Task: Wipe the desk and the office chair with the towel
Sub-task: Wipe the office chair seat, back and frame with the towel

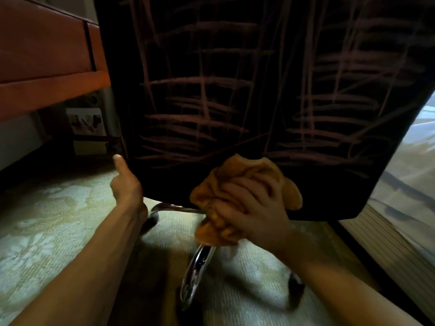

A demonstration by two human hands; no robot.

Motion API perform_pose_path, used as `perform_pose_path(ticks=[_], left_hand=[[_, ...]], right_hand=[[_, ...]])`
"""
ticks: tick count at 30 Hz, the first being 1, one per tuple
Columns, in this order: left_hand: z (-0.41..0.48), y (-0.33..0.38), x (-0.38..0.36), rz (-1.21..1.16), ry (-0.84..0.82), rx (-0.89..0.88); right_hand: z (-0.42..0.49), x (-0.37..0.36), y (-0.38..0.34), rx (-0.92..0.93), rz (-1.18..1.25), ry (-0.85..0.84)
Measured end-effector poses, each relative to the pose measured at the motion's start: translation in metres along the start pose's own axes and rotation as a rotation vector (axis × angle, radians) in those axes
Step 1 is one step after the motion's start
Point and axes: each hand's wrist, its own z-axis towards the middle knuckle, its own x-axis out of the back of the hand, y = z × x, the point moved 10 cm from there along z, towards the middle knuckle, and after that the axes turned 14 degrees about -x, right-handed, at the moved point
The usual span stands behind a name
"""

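Note:
The office chair [259,78] fills the upper view, dark fabric with thin brownish line patterns. My right hand [254,208] grips a bunched orange-tan towel [249,175] and presses it against the lower edge of the chair's back side. My left hand [126,182] holds the chair's lower left edge, thumb up along the edge and the other fingers hidden behind the fabric. The brown wooden desk [47,55] shows at the upper left.
Chrome chair legs [197,267] with dark casters [295,285] stand below the seat on a pale patterned carpet [47,231]. Under the desk, a wall socket plate [87,123] is visible. A ribbed panel and bright floor area lie at the right.

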Motion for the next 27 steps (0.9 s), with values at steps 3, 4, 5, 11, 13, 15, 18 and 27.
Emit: perform_pose_path(ticks=[3, 4, 5, 11, 13, 15, 18, 27], left_hand=[[-0.003, 0.001, 0.002, 0.008, 0.035, -0.003], [-0.004, 0.003, 0.003, 0.013, 0.033, -0.005], [-0.004, 0.005, 0.003, 0.018, 0.02, -0.011], [-0.005, 0.012, -0.003, -0.1, -0.082, -0.03], [-0.007, 0.012, -0.004, -0.115, -0.071, -0.033], [-0.01, 0.012, -0.007, -0.13, -0.071, -0.035], [-0.012, 0.011, -0.009, -0.16, -0.065, -0.039], [-0.012, 0.011, -0.015, -0.148, -0.165, -0.018]], right_hand=[[-0.017, 0.02, 0.03, -0.056, -0.037, -0.019], [-0.019, 0.026, 0.04, -0.116, 0.002, -0.043], [-0.023, 0.032, 0.051, -0.154, 0.017, -0.075], [-0.079, 0.096, 0.163, -0.38, 0.025, -0.265], [-0.11, 0.111, 0.224, -0.661, 0.058, -0.301], [-0.125, 0.111, 0.254, -0.826, -0.009, -0.352], [-0.114, 0.087, 0.232, -0.69, -0.003, -0.435], [-0.053, 0.044, 0.129, -0.02, -0.179, -0.175]])
